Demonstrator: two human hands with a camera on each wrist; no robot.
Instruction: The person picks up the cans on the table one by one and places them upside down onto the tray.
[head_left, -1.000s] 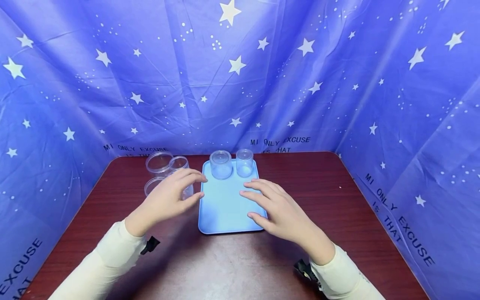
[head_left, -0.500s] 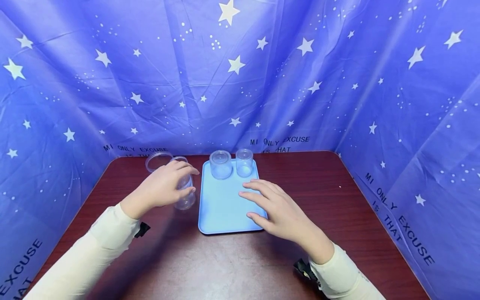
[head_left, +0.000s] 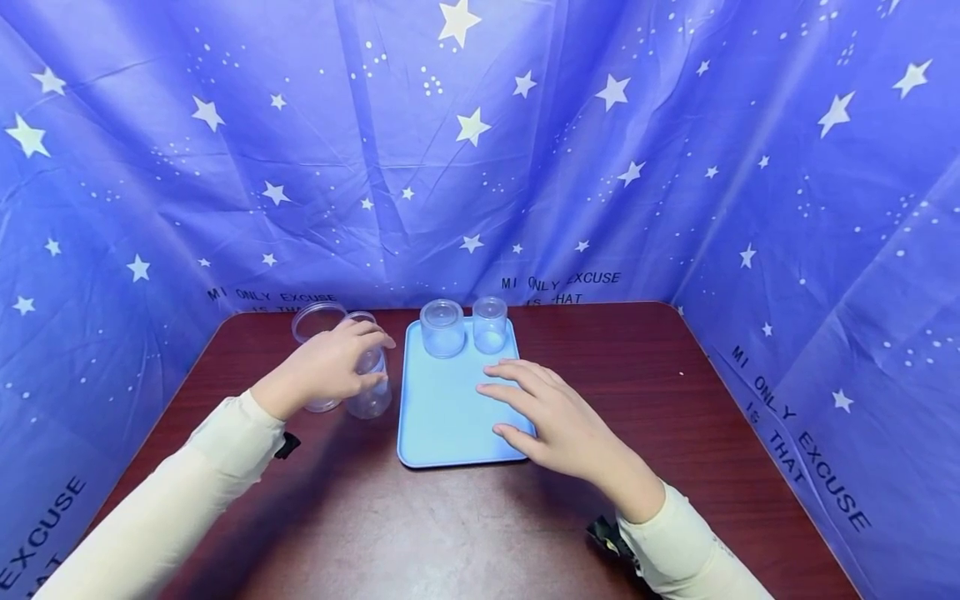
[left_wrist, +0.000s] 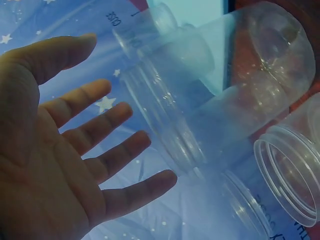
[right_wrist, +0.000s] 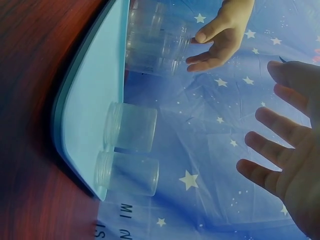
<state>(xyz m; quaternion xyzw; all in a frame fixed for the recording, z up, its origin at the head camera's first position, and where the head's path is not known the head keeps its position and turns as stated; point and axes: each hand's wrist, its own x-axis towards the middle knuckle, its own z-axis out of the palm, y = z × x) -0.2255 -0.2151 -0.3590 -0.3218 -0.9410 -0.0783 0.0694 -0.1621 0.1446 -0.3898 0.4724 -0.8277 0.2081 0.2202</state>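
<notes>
My left hand [head_left: 327, 367] is held over a tall clear plastic jar [head_left: 369, 402] left of the tray. In the left wrist view its fingers [left_wrist: 117, 120] are spread, and the jar [left_wrist: 235, 75] stands mouth up beyond them. My right hand [head_left: 558, 421] hovers over the right edge of a light blue tray [head_left: 457, 429], fingers spread and holding nothing. Two shorter clear jars, one wider [head_left: 442, 332] and one narrower [head_left: 489, 327], stand mouth down at the tray's far end.
More clear open jars cluster at the left, one wide [head_left: 318, 321] at the back and another [left_wrist: 287, 170] at the right of the left wrist view. My left hand partly hides them. A starry blue curtain [head_left: 570, 192] closes off the brown table [head_left: 615, 350] behind and at both sides.
My left hand has drawn back left from the tray's edge to above the tall jar, uncovering more of that jar. My right hand stays almost still, and the tray's jars have not moved.
</notes>
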